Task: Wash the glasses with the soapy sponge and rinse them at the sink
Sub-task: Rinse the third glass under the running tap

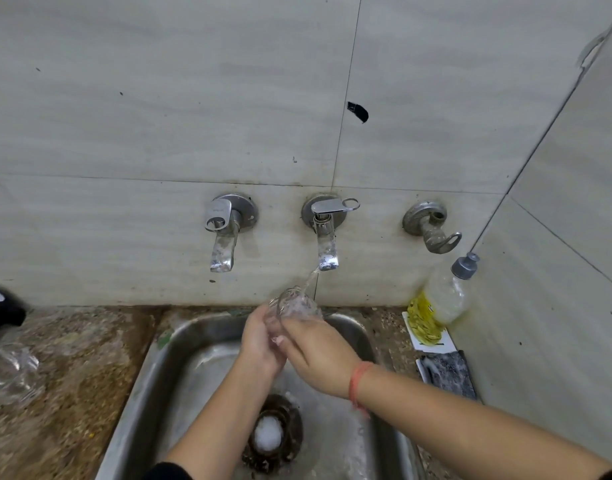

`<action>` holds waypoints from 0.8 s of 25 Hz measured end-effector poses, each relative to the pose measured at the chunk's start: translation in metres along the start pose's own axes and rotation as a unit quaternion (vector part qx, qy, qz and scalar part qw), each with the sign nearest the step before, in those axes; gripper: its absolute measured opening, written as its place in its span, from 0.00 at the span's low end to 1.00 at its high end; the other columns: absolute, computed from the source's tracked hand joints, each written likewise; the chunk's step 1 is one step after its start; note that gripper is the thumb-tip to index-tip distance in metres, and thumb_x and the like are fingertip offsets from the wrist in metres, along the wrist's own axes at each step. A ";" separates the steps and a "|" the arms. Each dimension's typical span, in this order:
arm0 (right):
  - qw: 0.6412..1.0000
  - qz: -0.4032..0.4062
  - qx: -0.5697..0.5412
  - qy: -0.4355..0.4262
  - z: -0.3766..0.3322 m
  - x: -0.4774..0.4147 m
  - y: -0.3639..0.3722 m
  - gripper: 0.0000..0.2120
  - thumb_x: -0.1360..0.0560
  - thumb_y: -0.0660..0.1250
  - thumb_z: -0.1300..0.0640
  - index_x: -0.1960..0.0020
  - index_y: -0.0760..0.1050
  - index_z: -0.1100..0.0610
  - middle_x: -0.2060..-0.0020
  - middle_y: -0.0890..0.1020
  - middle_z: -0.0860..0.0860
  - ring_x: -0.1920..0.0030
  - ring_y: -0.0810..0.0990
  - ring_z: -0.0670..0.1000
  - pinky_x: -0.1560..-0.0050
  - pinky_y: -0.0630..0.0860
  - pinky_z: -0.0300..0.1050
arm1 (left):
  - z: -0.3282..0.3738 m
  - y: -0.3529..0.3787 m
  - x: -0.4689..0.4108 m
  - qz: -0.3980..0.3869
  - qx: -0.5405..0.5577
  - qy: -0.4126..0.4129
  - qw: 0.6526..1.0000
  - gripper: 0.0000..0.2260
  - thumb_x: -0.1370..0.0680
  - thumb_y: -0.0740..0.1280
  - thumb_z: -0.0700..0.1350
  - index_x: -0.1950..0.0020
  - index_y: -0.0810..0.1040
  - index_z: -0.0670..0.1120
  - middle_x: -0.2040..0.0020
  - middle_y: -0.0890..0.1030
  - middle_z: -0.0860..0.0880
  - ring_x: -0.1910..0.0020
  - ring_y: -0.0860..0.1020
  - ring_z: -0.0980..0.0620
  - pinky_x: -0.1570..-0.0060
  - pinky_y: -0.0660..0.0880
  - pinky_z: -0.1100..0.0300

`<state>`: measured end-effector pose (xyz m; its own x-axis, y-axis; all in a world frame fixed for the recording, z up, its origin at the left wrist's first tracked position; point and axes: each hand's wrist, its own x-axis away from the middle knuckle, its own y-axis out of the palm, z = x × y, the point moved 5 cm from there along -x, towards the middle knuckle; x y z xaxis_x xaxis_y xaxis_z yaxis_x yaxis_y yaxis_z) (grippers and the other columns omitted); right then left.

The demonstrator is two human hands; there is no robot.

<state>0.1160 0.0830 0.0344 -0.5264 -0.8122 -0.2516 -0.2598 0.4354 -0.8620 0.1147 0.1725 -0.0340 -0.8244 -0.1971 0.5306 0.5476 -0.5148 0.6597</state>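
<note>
A clear drinking glass [294,303] is tilted over the steel sink [148,362], its mouth up under the stream from the middle tap [327,237]. My left hand [261,341] wraps the glass's lower body from the left. Across from it, my right hand [318,355], with an orange thread at the wrist, grips the glass from the right. Water runs into the glass. No sponge can be made out for sure.
A second tap [225,233] and a third, dull valve [432,226] are on the tiled wall. A soap bottle [443,303] and a dark scrub pad [448,374] sit right of the sink. Blurred clear glassware [10,372] lies on the left counter. Foam sits on the drain [270,434].
</note>
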 end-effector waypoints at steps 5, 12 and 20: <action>0.960 0.029 0.212 -0.184 0.018 0.004 -0.001 0.08 0.30 0.65 0.64 0.52 0.78 0.60 0.55 0.84 0.55 0.49 0.81 0.55 0.37 0.71 0.48 | 0.006 0.013 0.011 -0.060 0.025 -0.048 0.997 0.12 0.23 0.60 0.43 0.60 0.80 0.39 0.65 0.79 0.44 0.68 0.79 0.48 0.67 0.78 0.61; 0.955 0.051 0.192 -0.222 0.000 0.016 -0.007 0.06 0.26 0.66 0.58 0.50 0.78 0.58 0.54 0.83 0.52 0.46 0.77 0.52 0.34 0.69 0.50 | 0.004 0.009 0.019 -0.093 -0.014 -0.122 0.988 0.12 0.28 0.63 0.46 0.63 0.78 0.39 0.71 0.77 0.46 0.75 0.78 0.49 0.75 0.77 0.62; 0.843 0.222 -0.355 0.338 0.055 -0.004 -0.028 0.17 0.20 0.54 0.60 0.65 0.74 0.56 0.72 0.78 0.52 0.69 0.76 0.53 0.64 0.72 0.45 | 0.008 0.036 -0.001 -0.060 -0.108 0.019 0.992 0.16 0.20 0.55 0.43 0.44 0.80 0.38 0.50 0.82 0.37 0.55 0.81 0.43 0.56 0.78 0.55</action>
<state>0.1697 0.0529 0.0357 -0.9778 -0.2067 0.0346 -0.2093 0.9555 -0.2080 0.1368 0.1603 -0.0066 -0.8890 -0.1526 0.4318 0.4051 -0.7018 0.5859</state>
